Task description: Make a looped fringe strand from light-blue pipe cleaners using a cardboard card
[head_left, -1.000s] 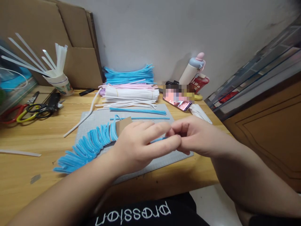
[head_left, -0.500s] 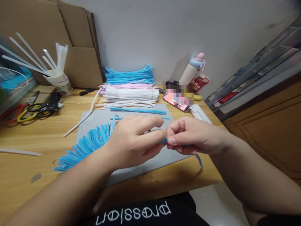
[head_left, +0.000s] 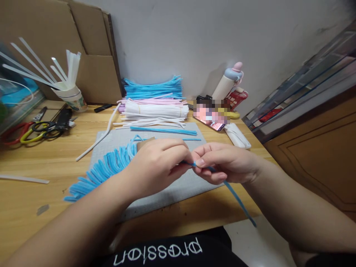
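My left hand (head_left: 158,163) and my right hand (head_left: 225,163) meet over a grey mat (head_left: 178,189), both pinched on one blue pipe cleaner (head_left: 239,202). Its free end trails down to the right past the table edge. A long row of folded blue pipe cleaners (head_left: 102,170) runs from under my left hand toward the lower left. A small piece of brown card (head_left: 144,142) shows just above my left hand.
Stacked blue, pink and white pipe cleaners (head_left: 152,100) lie at the back. Scissors and pliers (head_left: 36,128) and a cup of white strips (head_left: 71,98) stand at the left. A phone (head_left: 213,116) and a bottle (head_left: 226,83) sit at the right. Cardboard (head_left: 83,48) leans on the wall.
My hands have drawn the blue pipe cleaner out between them; its free end now hangs much further down to the right. My left hand's fingers have curled in.
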A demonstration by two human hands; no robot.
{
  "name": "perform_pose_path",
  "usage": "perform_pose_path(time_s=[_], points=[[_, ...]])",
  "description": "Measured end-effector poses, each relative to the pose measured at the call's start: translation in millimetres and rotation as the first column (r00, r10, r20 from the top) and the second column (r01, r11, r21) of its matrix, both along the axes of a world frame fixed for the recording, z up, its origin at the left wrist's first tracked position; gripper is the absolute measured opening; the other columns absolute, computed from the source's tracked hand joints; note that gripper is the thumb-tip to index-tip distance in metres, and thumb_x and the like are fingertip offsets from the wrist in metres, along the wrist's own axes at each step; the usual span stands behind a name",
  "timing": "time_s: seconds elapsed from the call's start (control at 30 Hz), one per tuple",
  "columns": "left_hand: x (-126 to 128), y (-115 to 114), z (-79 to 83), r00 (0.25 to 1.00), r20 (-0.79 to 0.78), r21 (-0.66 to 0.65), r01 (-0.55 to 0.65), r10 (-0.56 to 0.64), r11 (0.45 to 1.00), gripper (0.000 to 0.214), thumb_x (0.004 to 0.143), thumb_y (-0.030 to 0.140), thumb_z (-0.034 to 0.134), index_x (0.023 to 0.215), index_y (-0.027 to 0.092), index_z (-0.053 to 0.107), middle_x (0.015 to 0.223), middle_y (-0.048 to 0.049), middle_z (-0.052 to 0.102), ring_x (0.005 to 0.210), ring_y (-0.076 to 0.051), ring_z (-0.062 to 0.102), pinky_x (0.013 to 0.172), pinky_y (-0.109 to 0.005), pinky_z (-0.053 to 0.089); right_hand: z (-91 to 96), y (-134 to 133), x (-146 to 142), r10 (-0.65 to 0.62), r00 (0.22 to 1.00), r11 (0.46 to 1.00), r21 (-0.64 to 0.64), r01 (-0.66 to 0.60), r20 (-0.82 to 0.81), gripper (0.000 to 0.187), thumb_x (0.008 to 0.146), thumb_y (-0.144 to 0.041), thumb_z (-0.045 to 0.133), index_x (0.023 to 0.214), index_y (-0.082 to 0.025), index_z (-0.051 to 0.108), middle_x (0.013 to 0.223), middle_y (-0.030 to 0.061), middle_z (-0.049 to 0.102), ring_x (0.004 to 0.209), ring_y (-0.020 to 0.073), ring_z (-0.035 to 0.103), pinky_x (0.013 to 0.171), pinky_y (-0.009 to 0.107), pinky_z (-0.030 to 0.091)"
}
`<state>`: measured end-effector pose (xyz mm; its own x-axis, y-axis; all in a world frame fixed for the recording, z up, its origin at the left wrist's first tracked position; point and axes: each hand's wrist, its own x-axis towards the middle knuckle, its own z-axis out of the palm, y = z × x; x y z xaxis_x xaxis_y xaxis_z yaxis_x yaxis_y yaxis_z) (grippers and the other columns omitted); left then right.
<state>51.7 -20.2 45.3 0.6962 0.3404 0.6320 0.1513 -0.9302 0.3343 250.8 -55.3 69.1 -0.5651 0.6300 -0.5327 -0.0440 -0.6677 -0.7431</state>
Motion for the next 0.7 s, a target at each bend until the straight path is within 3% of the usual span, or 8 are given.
perform_pose_path(time_s=[0.1,0.2,0.43,0.53,0.57,0.6,0.67,0.7], points=[[0,0,0.5,1.0,0.005,-0.011,-0.018,0.019,1.0,0.011,0.087,0.017,0.055,0.077,0.017,0.059,0.075,-0.0021,0.063,0.069,-0.012,0.059,0.062,-0.023,0.047,-1.1,-1,-2,-0.025,1.0,1.0,0.019,0.025,0.004,0.01,0.071,-0.016,0.059,0.063,-0.012,0.055,0.05,-0.0033,0.049,0.033,0.0012,0.034,0.034,0.013,0.019],[-1,-1,0.5,1.0,-0.007,0.003,0.003,-0.002,1.0,0.007,0.088,0.016,0.054,0.09,0.016,0.061,0.084,-0.0041,0.065,0.076,-0.013,0.061,0.065,-0.023,0.048,-2.5,0,-1,-0.014,1.0,1.0,0.012,0.014,-0.015,0.009,0.071,-0.017,0.057,0.064,-0.011,0.057,0.049,-0.0036,0.048,0.032,0.0014,0.035,0.034,0.013,0.02],[-2,1,-5.7,0.997,-0.044,0.381,-0.043,0.065,0.924,0.01,0.089,0.015,0.051,0.093,0.015,0.06,0.08,-0.0033,0.065,0.067,-0.014,0.058,0.058,-0.025,0.043,-8.4,3,3,0.045,0.994,0.987,-0.152,-0.059,-0.097,0.009,0.071,-0.021,0.053,0.066,-0.014,0.05,0.052,-0.0053,0.043,0.033,0.0006,0.025,0.032,0.013,0.014],[-1,0,-7.1,0.992,-0.074,0.406,-0.061,0.099,0.912,0.013,0.088,0.012,0.049,0.082,0.015,0.059,0.074,-0.0017,0.063,0.065,-0.013,0.057,0.057,-0.025,0.042,-9.8,-4,-4,-0.028,0.998,0.995,0.098,0.023,0.05,0.015,0.072,-0.024,0.055,0.064,-0.017,0.045,0.051,-0.0073,0.039,0.036,0.002,0.022,0.035,0.015,0.015],[0,0,-7.3,0.991,-0.079,0.385,-0.071,0.109,0.92,0.015,0.087,0.011,0.048,0.079,0.016,0.059,0.072,-0.0013,0.063,0.063,-0.013,0.056,0.056,-0.025,0.041,-11.0,-7,-6,-0.09,0.985,0.959,0.279,0.046,0.149,0.016,0.072,-0.024,0.056,0.063,-0.018,0.044,0.052,-0.0071,0.037,0.038,0.0033,0.025,0.036,0.017,0.017],[1,-1,-7.4,0.99,-0.077,0.349,-0.082,0.116,0.933,0.017,0.086,0.01,0.047,0.076,0.016,0.059,0.07,-0.0009,0.062,0.061,-0.013,0.055,0.055,-0.025,0.04,-12.9,-10,-7,-0.178,0.95,0.872,0.488,0.033,0.255,0.018,0.072,-0.024,0.057,0.061,-0.019,0.044,0.052,-0.0063,0.037,0.042,0.0051,0.028,0.039,0.018,0.021],[2,-2,-7.9,0.991,-0.06,0.235,-0.101,0.118,0.967,0.018,0.085,0.01,0.047,0.074,0.016,0.06,0.067,-0.0005,0.062,0.058,-0.012,0.054,0.052,-0.024,0.039,-19.1,-16,-7,-0.385,0.826,0.564,0.813,-0.143,0.412,0.02,0.074,-0.022,0.058,0.058,-0.019,0.046,0.054,-0.0034,0.039,0.051,0.0091,0.034,0.046,0.022,0.027],[3,-3,-8.4,0.993,-0.051,0.166,-0.1,0.109,0.981,0.018,0.084,0.01,0.048,0.073,0.016,0.06,0.066,-0.0006,0.062,0.058,-0.012,0.054,0.052,-0.024,0.039,-23.1,-18,-5,-0.471,0.763,0.397,0.878,-0.266,0.444,0.021,0.076,-0.022,0.058,0.058,-0.02,0.048,0.056,-0.0018,0.042,0.054,0.0108,0.035,0.049,0.024,0.028]])
